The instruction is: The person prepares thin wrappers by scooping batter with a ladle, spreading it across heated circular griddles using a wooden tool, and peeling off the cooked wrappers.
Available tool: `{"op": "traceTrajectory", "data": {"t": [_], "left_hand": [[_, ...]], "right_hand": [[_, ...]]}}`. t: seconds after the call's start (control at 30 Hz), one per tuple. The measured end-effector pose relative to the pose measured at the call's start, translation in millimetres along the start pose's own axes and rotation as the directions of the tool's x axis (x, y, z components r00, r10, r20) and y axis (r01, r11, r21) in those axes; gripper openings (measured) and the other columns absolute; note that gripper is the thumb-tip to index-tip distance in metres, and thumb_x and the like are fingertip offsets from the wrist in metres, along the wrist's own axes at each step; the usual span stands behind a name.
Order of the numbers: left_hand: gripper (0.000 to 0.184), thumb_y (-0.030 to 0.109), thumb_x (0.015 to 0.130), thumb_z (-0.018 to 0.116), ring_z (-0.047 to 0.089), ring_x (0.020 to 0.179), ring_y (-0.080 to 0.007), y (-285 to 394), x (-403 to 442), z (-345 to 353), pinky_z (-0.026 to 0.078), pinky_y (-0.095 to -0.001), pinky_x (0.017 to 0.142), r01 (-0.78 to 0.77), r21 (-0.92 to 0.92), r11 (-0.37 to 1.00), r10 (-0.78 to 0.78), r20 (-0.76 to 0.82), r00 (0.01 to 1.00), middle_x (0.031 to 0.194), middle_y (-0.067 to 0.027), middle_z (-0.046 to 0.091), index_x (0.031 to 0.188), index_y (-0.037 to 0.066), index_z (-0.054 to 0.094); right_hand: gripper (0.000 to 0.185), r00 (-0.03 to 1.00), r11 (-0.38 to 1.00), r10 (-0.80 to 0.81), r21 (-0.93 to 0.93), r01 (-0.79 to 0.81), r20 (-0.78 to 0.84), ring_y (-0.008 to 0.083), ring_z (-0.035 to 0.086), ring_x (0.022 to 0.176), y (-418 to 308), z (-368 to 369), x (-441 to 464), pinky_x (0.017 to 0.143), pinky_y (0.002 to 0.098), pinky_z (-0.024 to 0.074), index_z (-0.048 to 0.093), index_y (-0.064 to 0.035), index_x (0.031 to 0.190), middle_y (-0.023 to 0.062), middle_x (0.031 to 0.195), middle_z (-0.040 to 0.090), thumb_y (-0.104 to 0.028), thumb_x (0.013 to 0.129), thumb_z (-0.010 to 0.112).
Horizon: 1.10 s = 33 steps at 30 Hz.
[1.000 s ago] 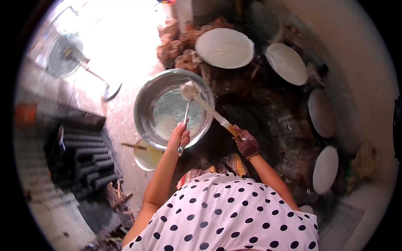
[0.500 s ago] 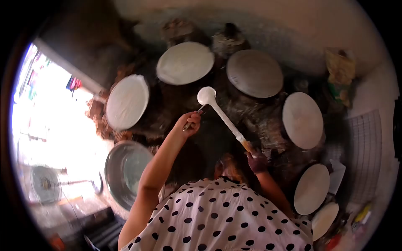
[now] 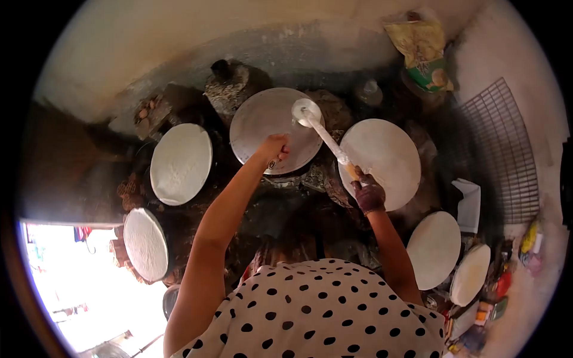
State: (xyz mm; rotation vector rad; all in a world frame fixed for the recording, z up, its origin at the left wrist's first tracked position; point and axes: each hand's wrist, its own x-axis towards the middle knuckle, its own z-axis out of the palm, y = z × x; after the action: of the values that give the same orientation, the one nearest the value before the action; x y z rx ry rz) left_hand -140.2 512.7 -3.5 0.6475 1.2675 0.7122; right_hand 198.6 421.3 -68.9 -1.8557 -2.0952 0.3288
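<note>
My right hand (image 3: 369, 194), in a dark glove, is closed around the wooden end of a long ladle (image 3: 327, 137). White batter coats the ladle's shaft and bowl, which is over the right edge of a round grey griddle (image 3: 250, 122). My left hand (image 3: 276, 149) is closed above the front of that griddle. A small end of a thin tool (image 3: 273, 163) shows below its fingers; the rest is hidden. Under the right hand's side lies a round pan covered in white (image 3: 388, 155).
More white-covered rounds stand about me: one at left (image 3: 181, 164), another lower left (image 3: 145, 244), and two at lower right (image 3: 434, 250) (image 3: 470, 274). A yellow-green sack (image 3: 422, 53) and a wire rack (image 3: 498, 149) are by the right wall. Bright light enters lower left.
My view has turned to the right. Both hands have moved with the ladle from the dark middle area to over the grey griddle and the white pan's edge.
</note>
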Motion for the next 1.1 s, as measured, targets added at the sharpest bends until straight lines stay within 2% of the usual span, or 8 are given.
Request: {"op": "traceTrajectory", "data": {"t": [0.23, 0.3, 0.43, 0.53, 0.6, 0.93, 1.0, 1.1], "left_hand": [[0.035, 0.02, 0.093, 0.046, 0.046, 0.044, -0.0135, 16.2, 36.5, -15.1, 0.038, -0.0298, 0.04, -0.101, 0.439, 0.893, 0.163, -0.106, 0.981, 0.066, -0.0057, 0.052, 0.126, 0.008, 0.05], [0.042, 0.017, 0.091, 0.046, 0.054, 0.05, -0.0171, 22.5, 42.9, -31.1, 0.041, -0.0324, 0.041, -0.212, 0.781, 0.588, 0.323, 0.014, 0.946, 0.064, -0.0078, 0.052, 0.133, 0.012, 0.047], [0.042, 0.033, 0.092, 0.044, 0.065, 0.071, -0.0338, 6.6, 74.9, -71.2, 0.049, -0.0451, 0.063, -0.261, 0.889, 0.376, 0.521, 0.03, 0.853, 0.086, -0.0168, 0.067, 0.129, 0.012, 0.052], [0.044, 0.028, 0.091, 0.045, 0.063, 0.082, -0.0394, 12.6, 63.5, -92.1, 0.048, -0.0497, 0.07, -0.259, 0.961, 0.093, 0.698, 0.123, 0.706, 0.09, -0.0187, 0.067, 0.134, 0.016, 0.048], [0.045, 0.027, 0.092, 0.046, 0.062, 0.07, -0.0392, 30.7, 47.6, -108.1, 0.047, -0.0486, 0.064, -0.081, 0.996, 0.037, 0.677, 0.035, 0.735, 0.084, -0.0197, 0.066, 0.136, 0.016, 0.045], [0.046, 0.025, 0.096, 0.046, 0.061, 0.063, -0.0318, 18.6, -58.2, -190.7, 0.048, -0.0445, 0.062, -0.344, 0.859, 0.38, 0.79, -0.108, 0.603, 0.076, -0.0146, 0.065, 0.141, 0.018, 0.039], [0.041, 0.027, 0.099, 0.042, 0.04, 0.039, -0.0071, 9.9, -73.7, -191.2, 0.034, -0.0221, 0.036, -0.285, 0.404, 0.869, 0.365, -0.135, 0.921, 0.057, 0.0021, 0.043, 0.138, 0.015, 0.044], [0.04, 0.027, 0.1, 0.041, 0.038, 0.037, -0.0073, -17.5, -96.9, -207.0, 0.032, -0.0224, 0.034, -0.219, 0.272, 0.937, 0.246, -0.071, 0.967, 0.056, 0.0014, 0.042, 0.138, 0.015, 0.044]], "right_hand": [[0.04, 0.983, 0.969, 0.179, 0.181, -0.17, -0.034, 0.0324, 0.062, 0.09, -50.3, 49.5, 10.9, 0.08, 0.0416, 0.0499, 0.056, -0.0227, 0.126, 0.0143, 0.1, 0.063, -0.037, 0.088, 0.055], [0.044, 0.941, 0.937, 0.303, 0.132, -0.323, 0.149, 0.0323, 0.061, 0.098, -65.1, 61.7, 4.9, 0.085, 0.0402, 0.0495, 0.056, -0.0201, 0.127, 0.0158, 0.106, 0.063, -0.042, 0.089, 0.052], [0.048, 0.916, 0.908, 0.188, 0.418, -0.025, -0.354, 0.0331, 0.056, 0.111, -100.9, 79.9, -21.4, 0.093, 0.0403, 0.0454, 0.053, -0.0199, 0.129, 0.0164, 0.115, 0.062, -0.047, 0.09, 0.047], [0.036, 0.828, 0.707, 0.507, 0.434, -0.559, 0.24, 0.0296, 0.062, 0.102, -157.1, 89.4, 15.6, 0.085, 0.0361, 0.0492, 0.06, -0.0047, 0.119, 0.0165, 0.114, 0.063, -0.021, 0.087, 0.059], [0.035, 0.889, 0.807, 0.456, 0.404, -0.43, 0.036, 0.0232, 0.063, 0.096, -153.2, 177.0, 43.0, 0.081, 0.0325, 0.0488, 0.061, -0.0032, 0.118, 0.0119, 0.108, 0.066, -0.018, 0.086, 0.06], [0.047, 0.786, 0.547, 0.599, 0.796, -0.26, -0.155, 0.0334, 0.064, 0.093, -246.1, 153.1, 45.1, 0.073, 0.0405, 0.0495, 0.058, -0.0077, 0.123, 0.0173, 0.099, 0.068, -0.039, 0.088, 0.059], [0.049, 0.801, 0.594, 0.582, 0.602, -0.534, 0.137, 0.0292, 0.066, 0.086, -220.0, 187.3, 85.8, 0.07, 0.0387, 0.0506, 0.056, -0.0074, 0.125, 0.0177, 0.09, 0.069, -0.036, 0.086, 0.062], [0.049, 0.8, 0.387, 0.507, 0.745, -0.544, 0.321, 0.0193, 0.065, 0.077, -188.3, 170.3, 85.0, 0.065, 0.0325, 0.051, 0.058, -0.0061, 0.124, 0.0158, 0.085, 0.069, -0.034, 0.084, 0.063]]}}
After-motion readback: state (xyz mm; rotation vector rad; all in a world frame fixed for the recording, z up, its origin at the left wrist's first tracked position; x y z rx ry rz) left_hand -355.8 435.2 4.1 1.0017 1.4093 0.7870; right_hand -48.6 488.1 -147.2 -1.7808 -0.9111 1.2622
